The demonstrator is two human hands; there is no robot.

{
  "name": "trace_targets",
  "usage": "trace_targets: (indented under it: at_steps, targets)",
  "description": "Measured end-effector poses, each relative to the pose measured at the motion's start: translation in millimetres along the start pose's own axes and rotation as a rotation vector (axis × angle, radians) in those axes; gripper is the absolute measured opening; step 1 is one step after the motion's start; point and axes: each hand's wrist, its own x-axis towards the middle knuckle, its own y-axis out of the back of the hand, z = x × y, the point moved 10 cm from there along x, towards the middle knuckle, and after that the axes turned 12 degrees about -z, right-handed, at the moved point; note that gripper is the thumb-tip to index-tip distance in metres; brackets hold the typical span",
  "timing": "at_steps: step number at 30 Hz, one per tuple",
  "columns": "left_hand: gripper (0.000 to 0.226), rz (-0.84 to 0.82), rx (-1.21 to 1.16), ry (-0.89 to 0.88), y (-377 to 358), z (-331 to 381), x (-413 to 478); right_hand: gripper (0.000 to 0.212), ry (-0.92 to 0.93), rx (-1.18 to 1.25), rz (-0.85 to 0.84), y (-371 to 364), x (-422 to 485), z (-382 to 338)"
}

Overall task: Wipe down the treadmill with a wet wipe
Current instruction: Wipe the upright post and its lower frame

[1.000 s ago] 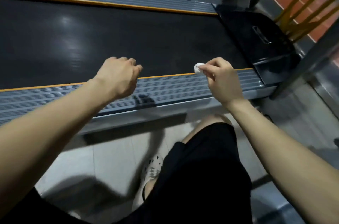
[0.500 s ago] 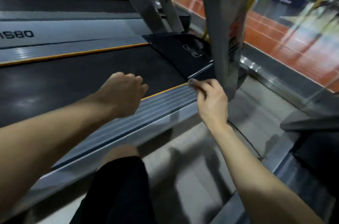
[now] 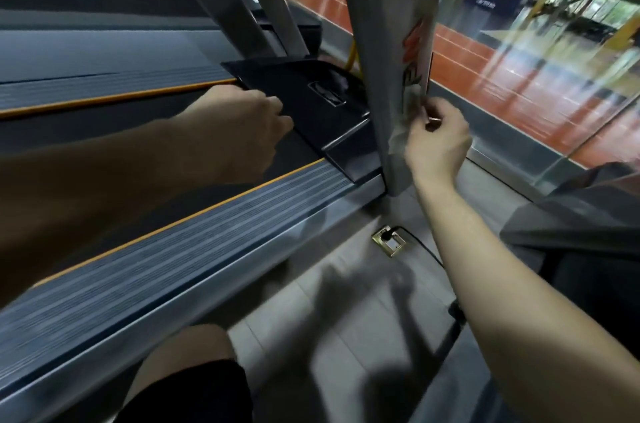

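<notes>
The treadmill has a dark belt (image 3: pixel 104 131), a ribbed grey side rail (image 3: pixel 207 249) with an orange stripe, a black motor cover (image 3: pixel 311 100) and a grey upright post (image 3: pixel 381 24). My right hand (image 3: pixel 438 145) pinches the pale wet wipe (image 3: pixel 401 136) and holds it against the right side of the post, low down near its base. Most of the wipe is hidden by my fingers and motion blur. My left hand (image 3: pixel 242 128) hovers over the belt by the motor cover's edge, fingers curled, holding nothing.
A brass floor socket (image 3: pixel 389 241) with a black cable sits on the tiled floor beside the rail. A glass wall (image 3: pixel 519 58) runs along the right. Another dark machine (image 3: pixel 571 225) stands at right. A neighbouring treadmill (image 3: pixel 104 51) lies beyond. My knee (image 3: pixel 187 363) is below.
My view swung right and up along the treadmill. My right hand carried the wipe from the side rail to the upright post. My left hand drifted toward the motor cover.
</notes>
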Motion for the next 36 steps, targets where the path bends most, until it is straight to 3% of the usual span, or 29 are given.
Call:
trace_targets:
  at_steps: [4, 7, 11, 15, 17, 20, 24, 25, 28, 30, 34, 36]
  targets:
    - [0.028, 0.02, -0.066, 0.085, 5, -19, 11, 0.012, -0.083, 0.169, 0.107, 0, 21, -27]
    - [0.028, 0.035, -0.1, 0.091, 9, -31, 13, 0.012, 0.032, 0.379, 0.208, 1, 40, -82]
    - [0.026, 0.044, -0.074, 0.09, 21, -47, 9, 0.017, 0.18, 0.454, 0.277, -7, 39, -127]
    - [0.029, 0.044, -0.072, 0.096, 37, -57, 7, 0.021, -0.128, 0.497, 0.25, -15, 46, -92]
    - [0.029, 0.052, -0.068, 0.086, 45, -59, 6, 0.021, -0.023, 0.482, 0.278, -6, 45, -118]
    - [0.03, 0.063, -0.071, 0.086, 53, -68, 1, 0.007, 0.215, 0.452, 0.303, 5, 35, -161]
    - [0.027, 0.114, -0.049, 0.093, 69, -75, -8, 0.021, -0.129, 0.461, 0.213, 1, 48, -117]
    - [0.028, 0.134, -0.056, 0.088, 73, -75, -10, 0.02, -0.121, 0.488, 0.203, 4, 51, -119]
    - [0.036, 0.199, -0.084, 0.103, 82, -80, -15, 0.009, 0.142, 0.418, 0.237, 17, 37, -176]
    - [0.04, 0.264, -0.268, 0.119, 92, -92, -22, 0.009, 0.194, 0.41, 0.235, 14, 34, -185]
    - [0.057, 0.432, -0.798, 0.176, 118, -133, -34, 0.012, -0.179, 0.384, 0.173, 18, 42, -152]
    - [0.072, 0.436, -1.013, 0.206, 126, -151, -30, 0.007, -0.065, 0.382, 0.19, 26, 41, -181]
